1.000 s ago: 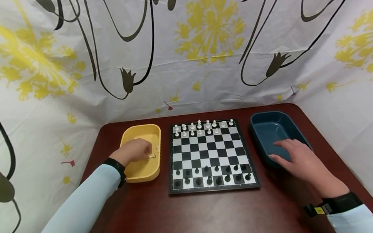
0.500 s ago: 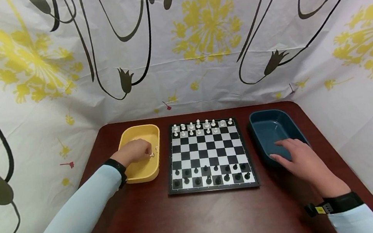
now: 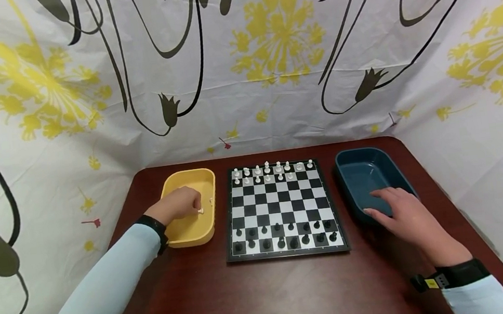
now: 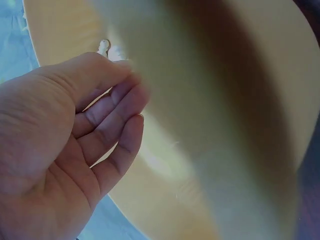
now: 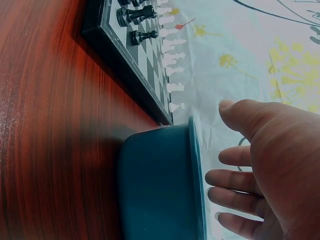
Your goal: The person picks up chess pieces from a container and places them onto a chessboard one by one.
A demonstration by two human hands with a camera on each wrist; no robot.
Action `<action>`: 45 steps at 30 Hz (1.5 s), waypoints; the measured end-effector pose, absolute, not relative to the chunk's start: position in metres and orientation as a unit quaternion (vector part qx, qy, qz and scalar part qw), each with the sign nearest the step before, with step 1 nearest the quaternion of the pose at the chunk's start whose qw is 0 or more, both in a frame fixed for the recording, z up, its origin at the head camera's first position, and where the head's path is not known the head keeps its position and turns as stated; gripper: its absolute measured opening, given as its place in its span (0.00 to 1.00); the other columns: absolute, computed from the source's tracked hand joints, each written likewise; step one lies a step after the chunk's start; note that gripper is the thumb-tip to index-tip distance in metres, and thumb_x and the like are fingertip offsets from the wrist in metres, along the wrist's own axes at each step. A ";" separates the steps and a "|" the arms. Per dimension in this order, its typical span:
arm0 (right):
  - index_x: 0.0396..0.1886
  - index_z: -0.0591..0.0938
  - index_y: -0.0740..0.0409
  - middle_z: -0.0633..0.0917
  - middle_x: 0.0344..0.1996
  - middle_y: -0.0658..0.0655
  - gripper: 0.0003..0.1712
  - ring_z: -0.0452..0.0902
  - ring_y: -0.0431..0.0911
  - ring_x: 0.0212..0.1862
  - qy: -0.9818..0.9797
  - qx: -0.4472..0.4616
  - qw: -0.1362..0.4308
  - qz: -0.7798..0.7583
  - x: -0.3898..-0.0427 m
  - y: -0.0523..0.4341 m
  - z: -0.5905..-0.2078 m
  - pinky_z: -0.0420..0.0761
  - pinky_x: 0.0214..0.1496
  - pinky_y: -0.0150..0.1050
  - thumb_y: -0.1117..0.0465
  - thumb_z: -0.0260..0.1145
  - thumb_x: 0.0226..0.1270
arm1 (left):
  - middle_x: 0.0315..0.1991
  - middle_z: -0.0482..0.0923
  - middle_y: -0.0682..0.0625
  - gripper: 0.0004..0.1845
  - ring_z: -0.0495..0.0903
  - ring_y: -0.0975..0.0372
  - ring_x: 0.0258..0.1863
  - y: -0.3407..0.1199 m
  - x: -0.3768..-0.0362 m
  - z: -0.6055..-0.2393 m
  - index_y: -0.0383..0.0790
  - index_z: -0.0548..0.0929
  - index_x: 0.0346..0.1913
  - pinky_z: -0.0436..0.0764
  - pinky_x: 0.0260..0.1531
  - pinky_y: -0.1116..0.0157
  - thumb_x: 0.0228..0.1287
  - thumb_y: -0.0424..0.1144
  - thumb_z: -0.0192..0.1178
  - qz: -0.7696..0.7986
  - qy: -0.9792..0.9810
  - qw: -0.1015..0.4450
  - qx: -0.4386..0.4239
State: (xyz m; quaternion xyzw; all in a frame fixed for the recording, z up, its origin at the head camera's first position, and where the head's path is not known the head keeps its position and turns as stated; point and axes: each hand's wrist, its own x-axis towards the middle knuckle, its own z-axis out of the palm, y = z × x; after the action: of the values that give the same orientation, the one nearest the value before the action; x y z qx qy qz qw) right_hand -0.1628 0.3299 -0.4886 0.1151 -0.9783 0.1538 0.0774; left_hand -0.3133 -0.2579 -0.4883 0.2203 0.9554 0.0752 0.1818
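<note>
Left hand (image 3: 177, 205): grip closed in a pinch on a white chess piece (image 3: 200, 211), held just above the floor of the yellow tray (image 3: 195, 232), which sits at 9 o'clock of the chessboard (image 3: 281, 208); a second white piece (image 3: 211, 201) lies against the tray's right wall. Right hand (image 3: 404, 214): grip open, fingers relaxed and holding nothing, resting on the near rim of the dark blue tray (image 3: 366, 171) at 3 o'clock of the board; no piece is seen in that tray. On the board, black pieces (image 3: 284, 234) fill both rows at 6 o'clock. White pieces (image 3: 272, 171) stand at 12 o'clock, with gaps in their front row. Judgement: black placement looks complete; white is nearly complete, with the held piece and the one in the tray outstanding. All items rest on the dark red tabletop (image 3: 269, 301).
</note>
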 end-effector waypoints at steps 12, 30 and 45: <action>0.67 0.82 0.67 0.84 0.61 0.74 0.32 0.78 0.70 0.63 -0.979 0.109 0.073 0.157 -0.158 0.338 -0.486 0.80 0.61 0.75 0.49 0.76 0.77 | 0.34 0.81 0.52 0.06 0.78 0.55 0.38 -0.265 -0.319 -0.476 0.46 0.87 0.36 0.79 0.47 0.54 0.73 0.38 0.74 0.086 0.951 0.155 0.253; 0.65 0.84 0.66 0.87 0.59 0.72 0.32 0.81 0.68 0.60 -0.974 0.124 0.107 0.153 -0.152 0.347 -0.484 0.82 0.60 0.72 0.47 0.78 0.75 | 0.45 0.86 0.52 0.04 0.82 0.56 0.42 -0.201 -0.329 -0.414 0.46 0.92 0.49 0.85 0.49 0.53 0.77 0.39 0.71 0.073 0.946 0.026 0.314; 0.69 0.82 0.66 0.85 0.63 0.72 0.36 0.79 0.71 0.65 -0.978 0.117 0.091 0.147 -0.147 0.344 -0.486 0.75 0.67 0.76 0.44 0.78 0.75 | 0.44 0.87 0.55 0.06 0.83 0.60 0.40 -0.064 -0.356 -0.412 0.46 0.91 0.49 0.84 0.46 0.59 0.78 0.36 0.65 0.039 0.906 0.023 0.422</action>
State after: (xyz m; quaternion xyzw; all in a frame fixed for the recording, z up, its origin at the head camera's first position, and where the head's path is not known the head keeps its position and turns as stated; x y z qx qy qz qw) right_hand -0.1470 0.3439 -0.4861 0.1171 -0.9778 0.1475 0.0915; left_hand -0.3565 -0.0636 -0.4118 0.4219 0.9055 0.0387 0.0229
